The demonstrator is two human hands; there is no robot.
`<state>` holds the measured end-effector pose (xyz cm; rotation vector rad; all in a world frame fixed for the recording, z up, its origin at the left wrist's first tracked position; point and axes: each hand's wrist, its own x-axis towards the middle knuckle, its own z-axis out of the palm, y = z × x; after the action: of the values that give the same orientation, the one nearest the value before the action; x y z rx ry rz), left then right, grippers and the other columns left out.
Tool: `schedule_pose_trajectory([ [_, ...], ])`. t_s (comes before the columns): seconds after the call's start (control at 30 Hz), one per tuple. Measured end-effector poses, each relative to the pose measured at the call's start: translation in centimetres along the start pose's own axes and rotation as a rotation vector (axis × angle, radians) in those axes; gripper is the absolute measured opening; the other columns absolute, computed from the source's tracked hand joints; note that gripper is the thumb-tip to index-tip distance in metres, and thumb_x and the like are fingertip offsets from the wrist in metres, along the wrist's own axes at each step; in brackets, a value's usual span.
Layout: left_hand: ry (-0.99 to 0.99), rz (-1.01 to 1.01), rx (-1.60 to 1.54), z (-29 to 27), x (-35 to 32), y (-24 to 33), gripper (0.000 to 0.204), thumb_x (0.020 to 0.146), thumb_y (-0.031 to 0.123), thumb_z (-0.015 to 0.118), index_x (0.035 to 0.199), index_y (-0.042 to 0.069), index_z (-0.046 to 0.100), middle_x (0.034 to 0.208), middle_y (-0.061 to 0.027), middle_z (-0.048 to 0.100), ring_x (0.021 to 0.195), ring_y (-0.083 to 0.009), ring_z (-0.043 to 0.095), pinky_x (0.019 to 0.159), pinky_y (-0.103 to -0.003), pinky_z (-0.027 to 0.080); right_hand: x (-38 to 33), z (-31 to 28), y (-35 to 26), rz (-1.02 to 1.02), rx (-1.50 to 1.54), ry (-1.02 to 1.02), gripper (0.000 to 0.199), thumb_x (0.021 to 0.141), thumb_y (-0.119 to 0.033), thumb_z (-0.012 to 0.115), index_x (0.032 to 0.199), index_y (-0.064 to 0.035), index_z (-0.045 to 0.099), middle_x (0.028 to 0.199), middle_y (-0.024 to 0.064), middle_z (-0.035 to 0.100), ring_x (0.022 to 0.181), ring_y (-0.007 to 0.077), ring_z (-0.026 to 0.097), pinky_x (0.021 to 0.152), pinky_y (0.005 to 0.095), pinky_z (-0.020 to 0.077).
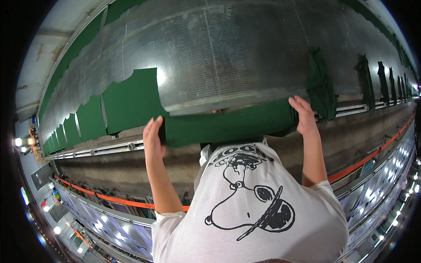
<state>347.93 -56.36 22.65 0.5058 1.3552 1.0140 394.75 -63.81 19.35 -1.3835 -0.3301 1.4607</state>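
A green fabric panel [228,126] is stretched between my two hands at the near edge of a long grey metal table [250,52]. My left hand [153,136] grips its left end, fingers pointing up and away. The right end is pinched by my right hand [303,115], whose fingers bend over the cloth. Part of the panel's lower edge is hidden by my white shirt. Just left of it, a cut green panel [131,98] lies flat on the table. A crumpled green piece [321,85] drapes over the edge beside my right hand.
More flat green panels [90,117] line the table to the left. Several bunched green pieces [367,83] hang along its edge to the right. A metal rail [105,149] runs along the near side. Behind me are an orange bar [120,200] and another long table [127,225].
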Motion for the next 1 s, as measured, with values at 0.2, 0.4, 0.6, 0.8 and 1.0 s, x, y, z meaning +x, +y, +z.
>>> schedule_pose_trajectory([
  [0.2, -0.051, 0.389, -0.082, 2.2, 8.0, 2.3, 0.01, 0.102, 0.015, 0.065, 0.095, 0.009, 0.063, 0.084, 0.0064, 0.063, 0.074, -0.0019, 0.055, 0.065, -0.02, 0.045, 6.4, 3.8, -2.8, -0.365, -0.046, 0.078, 0.01, 0.1, -0.014, 0.068, 0.102, -0.0043, 0.071, 0.091, -0.0054, 0.064, 0.086, 0.004, 0.056, 0.08, 0.0217, 0.0445],
  [0.4, 0.063, 0.473, 0.054, 1.6, 15.1, -1.6, 0.027, 0.104, 0.018, 0.064, 0.08, 0.009, 0.058, 0.074, 0.0112, 0.047, 0.067, -0.0001, 0.035, 0.059, -0.021, 0.028, 12.5, 4.2, 0.9, -0.357, -0.161, 0.123, 0.018, 0.101, -0.018, 0.069, 0.103, -0.0007, 0.071, 0.092, -0.005, 0.064, 0.087, 0.003, 0.054, 0.079, 0.0212, 0.0439],
  [0.6, 0.17, 0.217, 0.267, 0.6, 22.7, -9.7, 0.033, 0.103, 0.026, 0.066, 0.079, 0.005, 0.059, 0.068, 0.009, 0.047, 0.061, -0.0019, 0.034, 0.054, -0.023, 0.028, 19.4, 1.7, 7.8, -0.197, -0.386, 0.225, 0.023, 0.103, -0.02, 0.067, 0.109, 0.0017, 0.07, 0.096, -0.0009, 0.068, 0.088, 0.0051, 0.059, 0.08, 0.0224, 0.0471],
  [0.8, 0.317, 0.195, 0.44, 0.3, 21.8, -10.7, 0.033, 0.102, 0.026, 0.068, 0.079, 0.002, 0.06, 0.068, 0.0082, 0.048, 0.062, -0.0028, 0.036, 0.054, -0.023, 0.028, 19.1, 1.9, 8.5, -0.09, -0.444, 0.234, 0.025, 0.102, -0.021, 0.067, 0.11, 0.0031, 0.069, 0.096, -0.0008, 0.067, 0.091, 0.0053, 0.058, 0.082, 0.0233, 0.0465],
  [1.0, 0.261, 0.206, 0.296, 0.1, 22.0, -11.1, 0.031, 0.1, 0.025, 0.071, 0.08, 0.003, 0.062, 0.07, 0.0084, 0.05, 0.062, -0.0023, 0.037, 0.055, -0.023, 0.028, 17.8, 1.3, 8.7, -0.116, -0.291, 0.252, 0.028, 0.101, -0.022, 0.07, 0.109, 0.0045, 0.07, 0.092, -0.0032, 0.064, 0.085, 0.0041, 0.053, 0.078, 0.0218, 0.0435],
])
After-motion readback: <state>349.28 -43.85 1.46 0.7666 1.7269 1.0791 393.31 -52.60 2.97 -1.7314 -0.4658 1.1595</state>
